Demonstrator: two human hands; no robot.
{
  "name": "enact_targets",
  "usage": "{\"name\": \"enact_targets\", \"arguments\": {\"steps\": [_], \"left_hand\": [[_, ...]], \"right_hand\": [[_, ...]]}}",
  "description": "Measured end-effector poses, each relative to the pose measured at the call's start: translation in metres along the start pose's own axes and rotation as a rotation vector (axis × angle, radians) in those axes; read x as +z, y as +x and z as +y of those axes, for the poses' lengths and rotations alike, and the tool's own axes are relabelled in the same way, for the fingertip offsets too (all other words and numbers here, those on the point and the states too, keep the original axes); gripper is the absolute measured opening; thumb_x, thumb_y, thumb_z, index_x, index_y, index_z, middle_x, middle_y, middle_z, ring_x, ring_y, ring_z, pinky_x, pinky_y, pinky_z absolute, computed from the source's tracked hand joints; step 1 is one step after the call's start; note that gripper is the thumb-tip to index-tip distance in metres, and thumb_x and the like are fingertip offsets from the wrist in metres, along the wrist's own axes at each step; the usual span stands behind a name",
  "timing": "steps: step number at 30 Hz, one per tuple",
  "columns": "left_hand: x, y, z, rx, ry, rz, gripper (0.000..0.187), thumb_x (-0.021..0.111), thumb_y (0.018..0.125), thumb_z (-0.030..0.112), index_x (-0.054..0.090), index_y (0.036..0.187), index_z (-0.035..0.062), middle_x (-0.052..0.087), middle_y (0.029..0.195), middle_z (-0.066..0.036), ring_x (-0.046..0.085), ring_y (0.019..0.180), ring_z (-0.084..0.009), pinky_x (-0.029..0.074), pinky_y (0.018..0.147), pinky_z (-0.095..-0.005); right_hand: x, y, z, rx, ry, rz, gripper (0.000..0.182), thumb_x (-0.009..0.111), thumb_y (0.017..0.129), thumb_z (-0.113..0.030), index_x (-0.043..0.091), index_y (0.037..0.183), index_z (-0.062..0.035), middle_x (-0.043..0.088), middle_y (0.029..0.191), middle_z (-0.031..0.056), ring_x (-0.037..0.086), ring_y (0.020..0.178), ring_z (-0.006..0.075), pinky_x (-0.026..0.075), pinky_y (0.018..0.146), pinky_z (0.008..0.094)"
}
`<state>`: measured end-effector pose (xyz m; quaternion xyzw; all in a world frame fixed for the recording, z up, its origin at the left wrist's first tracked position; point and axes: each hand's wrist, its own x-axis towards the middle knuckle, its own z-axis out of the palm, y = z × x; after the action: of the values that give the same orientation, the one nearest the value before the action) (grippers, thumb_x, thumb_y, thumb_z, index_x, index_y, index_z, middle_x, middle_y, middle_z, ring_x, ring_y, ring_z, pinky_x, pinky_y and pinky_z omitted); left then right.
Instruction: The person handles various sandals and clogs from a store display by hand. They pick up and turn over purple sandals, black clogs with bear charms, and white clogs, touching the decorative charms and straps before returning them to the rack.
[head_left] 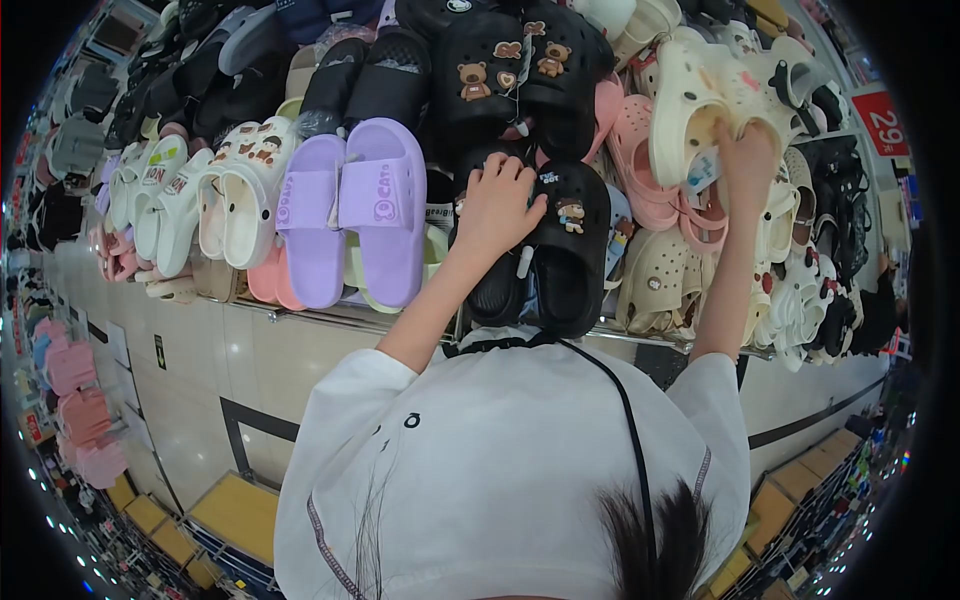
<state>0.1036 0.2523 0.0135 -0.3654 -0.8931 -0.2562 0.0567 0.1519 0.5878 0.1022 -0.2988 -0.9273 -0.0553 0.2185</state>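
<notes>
Head view: seen from close by, footwear is stacked in rows over a display rack (272, 313). Left of the work area stand purple slides (383, 225) and white clogs (258, 190). Behind the left hand (500, 205), bear-charm clogs (476, 75) in black close off the space. Pink clogs (635, 140) and beige clogs (648, 285) crowd the gap between the two hands. A red price sign (882, 122) reading "29" is at the far right. A black cord (628, 410) crosses the white shirt (520, 460), well below both hands.

Left-hand item: black clogs (575, 245) at the front centre of the rack, toes pointing away from the person, heel openings toward the person. The right shoe carries a small figure charm; a white tag (525, 262) lies between the pair. The left hand covers the left shoe's upper, fingers spread wide; whether they grip cannot be told.

Right-hand item: cream clogs (690, 90) on the upper right of the stack, openings toward the person, a pale label (703, 170) at one opening. The right hand (750, 155) is at these openings, fingertips partly hidden; its grip cannot be determined.
</notes>
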Motion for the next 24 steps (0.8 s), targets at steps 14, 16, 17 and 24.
{"name": "enact_targets", "arguments": {"steps": [14,16,17,24], "left_hand": [[-0.002,-0.001,-0.001,-0.007,-0.038,-0.023,0.03,0.065,0.077,0.031,0.063,0.097,0.0077,0.056,0.1,-0.005,0.046,0.11,-0.0257,0.04,0.087,-0.0419],[-0.001,-0.001,-0.003,-0.016,-0.04,-0.031,0.03,0.065,0.077,0.031,0.063,0.097,0.0078,0.056,0.1,-0.005,0.046,0.111,-0.0257,0.04,0.087,-0.0418],[-0.001,-0.001,-0.003,-0.022,-0.043,-0.04,0.03,0.065,0.077,0.031,0.063,0.097,0.008,0.056,0.1,-0.005,0.046,0.111,-0.0256,0.04,0.087,-0.0418],[0.0,-0.001,-0.001,-0.01,0.0,-0.042,0.031,0.065,0.077,0.031,0.063,0.097,0.0079,0.056,0.101,-0.005,0.046,0.111,-0.0257,0.04,0.087,-0.0417]], "right_hand": [[0.058,0.036,0.002,-0.173,0.102,0.012,0.051,0.062,0.082,-0.044,0.061,0.07,0.005,0.059,0.067,0.0243,0.059,0.065,0.0382,0.046,0.062,0.0431],[0.051,0.039,0.002,-0.169,0.039,-0.044,0.049,0.061,0.082,-0.044,0.063,0.073,0.0039,0.061,0.07,0.0244,0.062,0.069,0.038,0.048,0.064,0.0423],[0.045,0.038,0.001,-0.082,0.082,-0.235,0.05,0.061,0.082,-0.046,0.063,0.077,0.0041,0.062,0.073,0.0244,0.063,0.071,0.0365,0.048,0.066,0.0415],[0.029,-0.004,-0.032,-0.152,0.411,-0.482,0.062,0.064,0.078,-0.052,0.057,0.102,0.0049,0.063,0.09,0.0225,0.062,0.087,0.0346,0.046,0.079,0.0392]]}}
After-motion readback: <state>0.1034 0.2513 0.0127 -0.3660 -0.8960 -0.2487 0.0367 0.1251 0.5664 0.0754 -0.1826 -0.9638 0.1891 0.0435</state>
